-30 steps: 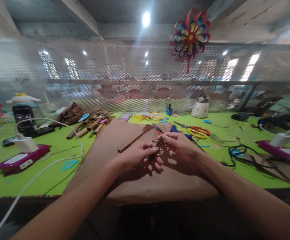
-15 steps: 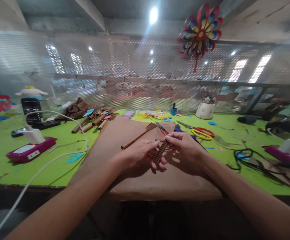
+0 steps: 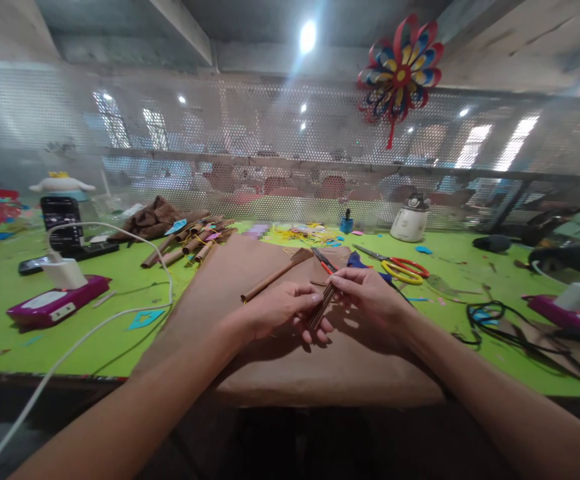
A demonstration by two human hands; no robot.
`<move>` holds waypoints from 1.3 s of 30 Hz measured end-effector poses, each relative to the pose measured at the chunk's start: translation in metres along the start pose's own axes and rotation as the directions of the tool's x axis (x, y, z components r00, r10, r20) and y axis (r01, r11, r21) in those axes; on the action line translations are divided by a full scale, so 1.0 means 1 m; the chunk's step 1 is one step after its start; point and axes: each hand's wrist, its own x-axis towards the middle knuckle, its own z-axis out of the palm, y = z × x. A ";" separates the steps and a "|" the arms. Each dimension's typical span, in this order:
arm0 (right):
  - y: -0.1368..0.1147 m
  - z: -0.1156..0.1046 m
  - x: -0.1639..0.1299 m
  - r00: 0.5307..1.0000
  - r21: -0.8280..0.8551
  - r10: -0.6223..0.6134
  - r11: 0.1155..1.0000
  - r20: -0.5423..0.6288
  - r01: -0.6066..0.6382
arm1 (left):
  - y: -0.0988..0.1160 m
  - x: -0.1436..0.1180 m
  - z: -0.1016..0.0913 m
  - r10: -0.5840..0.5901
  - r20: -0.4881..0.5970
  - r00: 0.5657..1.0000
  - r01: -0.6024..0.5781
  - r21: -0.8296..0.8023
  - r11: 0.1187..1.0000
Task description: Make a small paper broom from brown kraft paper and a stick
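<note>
I held a narrow pleated strip of brown paper [image 3: 321,307], folded tight into dark ridges, slanted from lower left up to the right. Its lower end sat against the fingers of my left hand [image 3: 283,313]; my right hand [image 3: 370,297] pinched its upper end, above the brown paper sheet [image 3: 270,360].

- The only camera sits on my head and looks forward and slightly down along my forearms.
- It is close to my left hand [image 3: 283,312] and right hand [image 3: 370,297], which meet mid-frame over the brown paper sheet [image 3: 290,363].
- It faces across the green table [image 3: 120,303] to the perforated screen [image 3: 250,147] and up to the ceiling light [image 3: 308,37].
- The wide lens bends the edges.
</note>
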 end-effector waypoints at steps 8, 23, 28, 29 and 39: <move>0.000 0.000 0.002 1.000 0.003 0.013 1.000 0.001 -0.013 | -0.002 0.001 -0.001 0.004 -0.034 0.999 -0.004 0.010 1.000; -0.003 0.003 0.000 1.000 -0.003 0.028 1.000 -0.004 -0.028 | -0.002 0.000 -0.002 0.014 -0.058 0.998 -0.012 0.028 1.000; -0.003 0.003 0.000 0.999 -0.005 0.032 0.999 -0.010 -0.032 | -0.001 0.000 0.001 0.013 -0.088 0.996 -0.011 0.023 1.000; -0.003 0.004 0.000 0.999 -0.003 0.034 0.999 -0.010 -0.034 | 0.000 0.000 0.001 0.013 -0.087 0.996 -0.011 0.021 1.000; 0.000 0.002 0.001 0.999 0.014 0.041 0.999 0.005 -0.041 | 0.000 0.000 0.001 0.012 -0.073 0.997 -0.009 0.040 0.999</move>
